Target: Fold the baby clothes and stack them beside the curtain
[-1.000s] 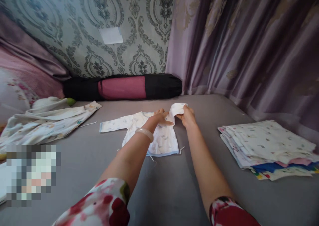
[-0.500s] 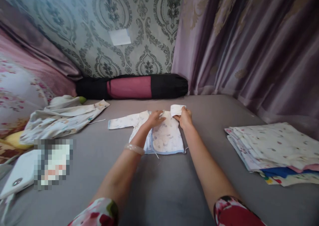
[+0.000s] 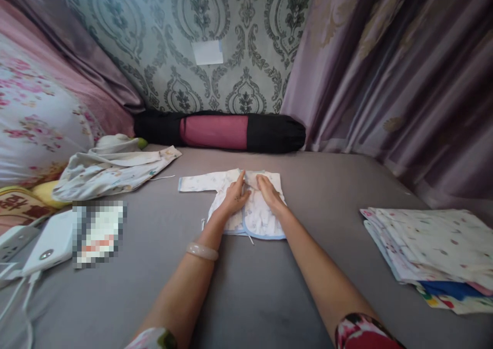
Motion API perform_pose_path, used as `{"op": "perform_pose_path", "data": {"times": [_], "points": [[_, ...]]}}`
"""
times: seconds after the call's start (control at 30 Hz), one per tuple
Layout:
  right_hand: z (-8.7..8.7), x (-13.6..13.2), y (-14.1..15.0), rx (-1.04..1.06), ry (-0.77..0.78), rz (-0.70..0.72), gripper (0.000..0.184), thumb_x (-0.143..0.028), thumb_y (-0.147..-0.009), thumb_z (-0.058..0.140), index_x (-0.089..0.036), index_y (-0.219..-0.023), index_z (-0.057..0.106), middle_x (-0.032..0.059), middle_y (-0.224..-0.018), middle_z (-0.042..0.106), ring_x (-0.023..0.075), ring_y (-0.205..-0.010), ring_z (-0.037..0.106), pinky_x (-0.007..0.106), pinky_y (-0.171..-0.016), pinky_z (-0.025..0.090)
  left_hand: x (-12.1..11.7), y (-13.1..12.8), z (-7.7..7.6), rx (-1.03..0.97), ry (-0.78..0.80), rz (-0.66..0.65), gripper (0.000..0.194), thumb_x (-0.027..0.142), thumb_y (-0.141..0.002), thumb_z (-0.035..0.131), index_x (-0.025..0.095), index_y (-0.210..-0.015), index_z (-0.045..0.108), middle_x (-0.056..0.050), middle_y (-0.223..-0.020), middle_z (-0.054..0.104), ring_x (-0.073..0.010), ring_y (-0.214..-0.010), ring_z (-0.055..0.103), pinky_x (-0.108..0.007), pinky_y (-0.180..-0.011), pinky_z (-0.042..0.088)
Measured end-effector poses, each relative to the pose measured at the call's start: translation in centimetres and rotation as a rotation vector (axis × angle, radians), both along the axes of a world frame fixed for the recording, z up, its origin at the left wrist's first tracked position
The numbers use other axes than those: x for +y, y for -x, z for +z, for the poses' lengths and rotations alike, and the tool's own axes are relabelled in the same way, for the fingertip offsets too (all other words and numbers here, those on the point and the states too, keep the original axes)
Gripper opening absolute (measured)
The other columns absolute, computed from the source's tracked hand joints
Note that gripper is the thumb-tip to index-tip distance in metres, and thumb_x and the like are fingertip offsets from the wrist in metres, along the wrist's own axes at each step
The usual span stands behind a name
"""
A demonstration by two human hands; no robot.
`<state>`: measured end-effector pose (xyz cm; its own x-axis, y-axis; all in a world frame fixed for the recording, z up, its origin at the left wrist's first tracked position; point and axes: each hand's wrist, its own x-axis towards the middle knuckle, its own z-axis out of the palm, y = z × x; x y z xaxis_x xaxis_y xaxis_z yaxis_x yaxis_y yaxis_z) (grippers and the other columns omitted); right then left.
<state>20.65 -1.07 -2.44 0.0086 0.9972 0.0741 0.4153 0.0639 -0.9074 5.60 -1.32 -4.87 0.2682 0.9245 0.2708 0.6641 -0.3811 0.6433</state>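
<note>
A small white baby shirt [image 3: 260, 215] with blue trim and a faint print lies on the grey sheet. Its left-side sleeve [image 3: 200, 180] stretches out flat, while the sleeve on the right is folded inward across the chest. My left hand [image 3: 235, 195] rests on the upper chest, index finger stretched toward the neckline. My right hand [image 3: 269, 191] is on the folded sleeve near the shoulder, its fingers together and closed on the cloth; the thumb is partly hidden. A thin tie string [image 3: 251, 240] sticks out below the hem.
On the right is a stack of folded baby clothes [image 3: 431, 241]. Crumpled light clothing [image 3: 115, 172] lies at left, near a white device [image 3: 54, 244] with cables and a power strip [image 3: 17, 241]. A black and maroon long bag [image 3: 215, 132] lies along the wall.
My right hand has brought the sleeve inward from the right and laid it over the chest. My left hand has flattened on the shirt. The camera view has turned slightly left.
</note>
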Motion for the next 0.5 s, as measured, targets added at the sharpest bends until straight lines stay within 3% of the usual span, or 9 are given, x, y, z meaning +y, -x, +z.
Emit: {"op": "perform_pose_path", "data": {"times": [0.1, 0.2, 0.27, 0.5], "points": [[-0.3, -1.1, 0.7, -0.364, -0.049, 0.185, 0.052, -0.031, -0.096, 0.024, -0.013, -0.14, 0.044, 0.01, -0.149, 0.042, 0.0173, -0.14, 0.032, 0.033, -0.115, 0.024, 0.1, 0.1, 0.2, 0.02, 0.007, -0.019, 0.078, 0.022, -0.082, 0.048, 0.017, -0.153, 0.016, -0.011, -0.118, 0.063, -0.0235, -0.11, 0.057, -0.039, -0.098, 0.043], [-0.1, -2.1, 1.2, -0.583, -0.085, 0.297, 0.056, -0.028, -0.096, 0.023, -0.009, -0.147, 0.034, 0.0118, -0.155, 0.03, 0.0176, -0.145, 0.018, 0.037, -0.118, 0.014, 0.2, 0.1, 0.2, 0.071, -0.033, -0.051, 0.067, 0.017, -0.079, 0.046, 0.019, -0.145, 0.037, -0.011, -0.125, 0.059, -0.0242, -0.116, 0.053, -0.039, -0.102, 0.04], [0.0, -2.5, 1.2, -0.652, -0.07, 0.331, 0.057, -0.028, -0.096, 0.021, -0.007, -0.149, 0.03, 0.0127, -0.156, 0.027, 0.0189, -0.146, 0.017, 0.041, -0.119, 0.008, 0.3, 0.0, 0.1, 0.102, -0.045, -0.047, 0.058, 0.017, -0.079, 0.045, 0.019, -0.137, 0.049, -0.012, -0.127, 0.058, -0.0255, -0.117, 0.052, -0.04, -0.102, 0.04], [0.2, -2.2, 0.1, -0.841, -0.041, 0.163, 0.059, -0.036, -0.099, 0.021, -0.005, -0.149, 0.03, 0.0152, -0.157, 0.022, 0.0234, -0.146, 0.014, 0.044, -0.118, 0.003, 0.4, -0.2, -0.3, 0.145, -0.05, -0.003, 0.045, 0.028, -0.087, 0.047, 0.016, -0.13, 0.052, -0.014, -0.123, 0.058, -0.027, -0.116, 0.053, -0.042, -0.101, 0.042]]}}
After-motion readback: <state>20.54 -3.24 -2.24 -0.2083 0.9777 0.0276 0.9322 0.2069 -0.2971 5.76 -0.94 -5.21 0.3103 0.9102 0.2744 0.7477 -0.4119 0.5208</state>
